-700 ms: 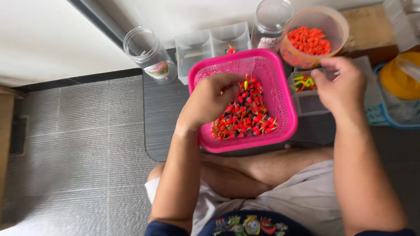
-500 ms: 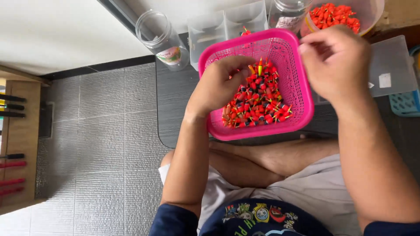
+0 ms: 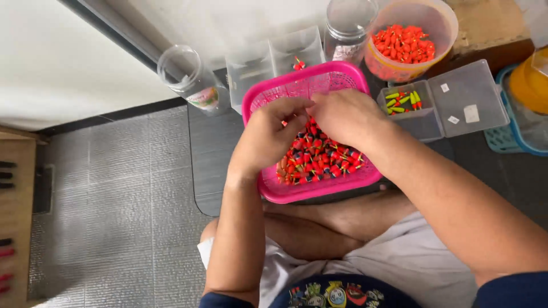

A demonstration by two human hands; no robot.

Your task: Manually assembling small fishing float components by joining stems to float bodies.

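Note:
A pink plastic basket [image 3: 319, 191] sits on a dark mat in front of my crossed legs and holds several small red and orange float-shaped pieces [image 3: 319, 159]. Both hands hover over the basket, fingertips meeting. My left hand [image 3: 268, 137] pinches one small red piece between thumb and fingers. My right hand [image 3: 345, 117] has its fingers curled toward the same spot; what it holds is hidden.
A round tub of orange-red pieces [image 3: 408, 43] stands behind the basket. A clear hinged box [image 3: 439, 105] holds a few green and yellow pieces. Two clear jars [image 3: 191, 80] [image 3: 348, 25] and a clear divided tray [image 3: 274, 60] stand at the back. A wooden rack [image 3: 14, 217] lies at far left.
My right hand has come back from the orange tub to the basket and met my left hand. The left hand has lifted from the pile with a piece.

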